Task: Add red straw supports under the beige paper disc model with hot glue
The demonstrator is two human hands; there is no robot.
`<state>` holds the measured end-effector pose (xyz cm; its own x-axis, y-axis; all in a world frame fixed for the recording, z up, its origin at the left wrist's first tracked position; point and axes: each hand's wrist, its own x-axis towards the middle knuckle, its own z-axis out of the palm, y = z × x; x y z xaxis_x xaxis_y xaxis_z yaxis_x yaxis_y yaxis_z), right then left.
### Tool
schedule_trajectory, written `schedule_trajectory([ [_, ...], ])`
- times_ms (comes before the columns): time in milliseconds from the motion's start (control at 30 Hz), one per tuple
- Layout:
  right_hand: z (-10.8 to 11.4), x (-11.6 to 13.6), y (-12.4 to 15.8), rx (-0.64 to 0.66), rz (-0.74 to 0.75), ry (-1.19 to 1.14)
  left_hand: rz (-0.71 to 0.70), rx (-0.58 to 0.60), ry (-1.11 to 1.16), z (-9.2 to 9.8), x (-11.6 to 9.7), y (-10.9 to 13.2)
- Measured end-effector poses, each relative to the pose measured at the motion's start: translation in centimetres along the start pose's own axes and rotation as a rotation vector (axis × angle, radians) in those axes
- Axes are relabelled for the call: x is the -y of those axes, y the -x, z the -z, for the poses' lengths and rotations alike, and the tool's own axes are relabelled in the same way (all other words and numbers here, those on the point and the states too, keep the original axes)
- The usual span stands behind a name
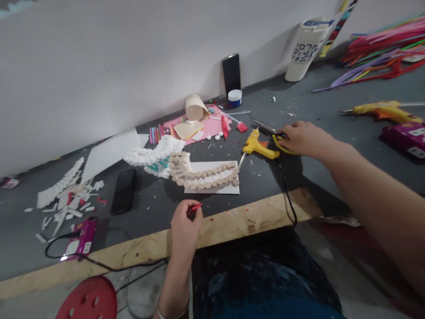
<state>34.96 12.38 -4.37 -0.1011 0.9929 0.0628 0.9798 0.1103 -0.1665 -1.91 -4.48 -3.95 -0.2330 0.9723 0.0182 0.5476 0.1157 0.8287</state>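
My left hand (187,221) is closed near the table's front edge, pinching a small red piece (197,207) between thumb and fingers. Farther right, my right hand (297,137) has its fingers over the yellow-and-black handles of the scissors (268,129), whose blades point to the back left. Just left of them lies a yellow glue gun (256,145), its tip pointing up. Between the hands is a white board (212,189) bearing a curved craft piece of small beige rolls (207,177). A white fluffy piece with teal strips (156,153) adjoins it on the left.
A dark phone (123,190) lies left, beside white and red scraps (75,199). Behind are pink paper (207,126), a beige paper roll (195,107), a blue jar (234,99) and an upright phone (231,73). Another yellow glue gun (381,110) is right. A black cord (288,195) hangs over the edge.
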Motion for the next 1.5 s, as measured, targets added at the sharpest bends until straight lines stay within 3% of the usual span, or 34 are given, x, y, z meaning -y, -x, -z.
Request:
schedule_trajectory([
  [67, 0.7, 2.7, 0.9, -0.067, 0.126, -0.035, -0.079, 0.018, -0.203, 0.2, 0.5, -0.2],
  [100, 0.9, 4.4, 1.4, -0.097, 0.260, -0.106, -0.104, 0.029, -0.261, 0.1, 0.6, -0.3],
  [167, 0.7, 8.4, 2.3, -0.061, 0.509, -0.252, -0.135, 0.043, -0.311, -0.2, 0.8, -0.4],
  [233, -0.2, 12.1, 2.8, 0.035, 0.667, -0.318, -0.155, 0.047, -0.305, -0.6, 0.9, -0.5],
  [367, -2.3, 16.5, 2.6, 0.195, 0.729, -0.309, -0.186, 0.029, -0.231, -0.9, 1.0, -0.6],
  [633, -3.2, 16.9, 1.6, 0.172, 0.756, -0.351, -0.189, -0.011, -0.123, -0.8, 0.9, -0.8],
  [967, -1.6, 17.1, 2.3, 0.208, 0.721, -0.588, -0.264, -0.144, -0.199, -0.4, -1.0, -1.9],
  [1500, -1.0, 17.5, 2.6, 0.218, 0.698, -0.600, -0.298, -0.131, -0.354, -0.3, -1.3, -2.5],
])
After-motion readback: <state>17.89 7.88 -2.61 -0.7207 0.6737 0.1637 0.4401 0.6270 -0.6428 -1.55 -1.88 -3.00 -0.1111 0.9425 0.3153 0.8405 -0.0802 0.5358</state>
